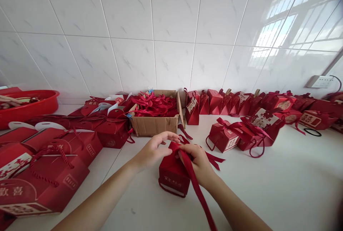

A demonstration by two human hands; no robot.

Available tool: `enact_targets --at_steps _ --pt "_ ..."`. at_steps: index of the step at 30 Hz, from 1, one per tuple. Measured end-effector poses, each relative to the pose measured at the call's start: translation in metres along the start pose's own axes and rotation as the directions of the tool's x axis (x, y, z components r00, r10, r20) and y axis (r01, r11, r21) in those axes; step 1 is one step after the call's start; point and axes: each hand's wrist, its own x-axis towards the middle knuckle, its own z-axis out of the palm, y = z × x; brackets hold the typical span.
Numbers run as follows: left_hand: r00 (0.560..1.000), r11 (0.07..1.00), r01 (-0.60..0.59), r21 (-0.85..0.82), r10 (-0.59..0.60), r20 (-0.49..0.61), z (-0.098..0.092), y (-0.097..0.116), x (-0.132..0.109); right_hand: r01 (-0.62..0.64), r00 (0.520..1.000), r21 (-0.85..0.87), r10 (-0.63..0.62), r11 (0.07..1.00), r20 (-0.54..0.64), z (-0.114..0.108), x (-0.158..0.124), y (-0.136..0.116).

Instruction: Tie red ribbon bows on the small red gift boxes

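Red box (173, 174), one; right grip (198, 161) pinches one ribbon (199, 193); left grip (155, 149) loosely spread.

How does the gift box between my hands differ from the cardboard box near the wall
The gift box is deep red with pale lettering; the cardboard box is brown. The gift box is smaller than the cardboard box. The gift box has a ribbon at its top, held by your right hand, while the cardboard box stands open, heaped with red ribbons. Both come with red ribbon.
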Motion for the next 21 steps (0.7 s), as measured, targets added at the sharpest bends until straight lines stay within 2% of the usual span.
enact_targets --at_steps 3,5,11,16,21 --pt "0.999 0.992 -0.047 0.113 0.045 0.019 0.005 -0.010 -0.004 -0.026 1.000 0.067 0.026 0.997 0.006 0.000 -0.001 0.001" --pt "0.997 0.989 -0.081 0.124 0.083 -0.006 0.008 -0.015 -0.006 -0.042 0.999 0.100 0.042 0.994 -0.004 0.001 -0.001 0.002" --pt "0.991 0.989 -0.117 0.095 0.122 -0.050 0.012 -0.022 -0.009 -0.092 0.995 0.193 0.096 0.977 -0.013 0.002 -0.001 0.003" --pt "0.987 0.991 -0.105 0.078 0.114 -0.112 0.013 -0.026 -0.009 -0.033 0.997 0.163 0.022 0.986 0.068 -0.005 0.000 0.008" --pt "0.988 0.995 -0.100 -0.019 0.097 -0.123 0.012 -0.034 -0.005 -0.042 0.996 0.162 0.028 0.986 0.087 -0.008 -0.001 0.013"
